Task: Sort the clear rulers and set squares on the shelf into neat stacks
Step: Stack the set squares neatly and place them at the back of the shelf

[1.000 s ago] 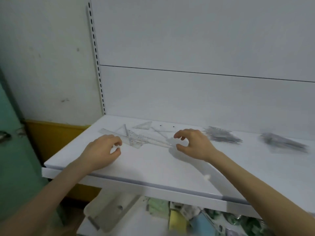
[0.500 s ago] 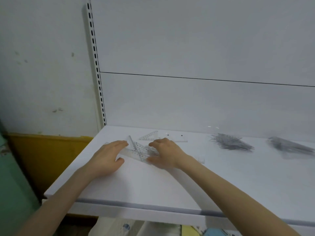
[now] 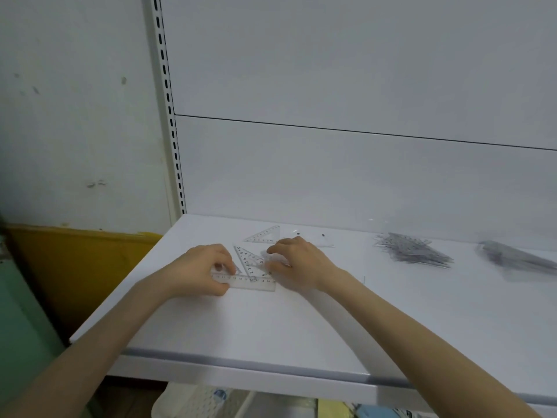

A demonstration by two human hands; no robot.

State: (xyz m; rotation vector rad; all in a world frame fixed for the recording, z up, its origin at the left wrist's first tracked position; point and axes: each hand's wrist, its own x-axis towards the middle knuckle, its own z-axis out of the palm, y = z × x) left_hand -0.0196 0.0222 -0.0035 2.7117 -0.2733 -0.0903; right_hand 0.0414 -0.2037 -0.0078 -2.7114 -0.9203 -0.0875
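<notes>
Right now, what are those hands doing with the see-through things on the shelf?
A person is sorting drawing tools on the white shelf. The left hand grips one end of a straight clear plastic ruler, and the right hand seems to pinch a clear triangular set square just behind it. Another clear triangle lies further back. Two greyish stacks sit to the right.

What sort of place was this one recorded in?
Probably a stationery shop or its stockroom: a white display shelf on a slotted upright, piles of clear measuring tools along it, one ruler pinched in the left hand, and blurred coloured packs below.
</notes>
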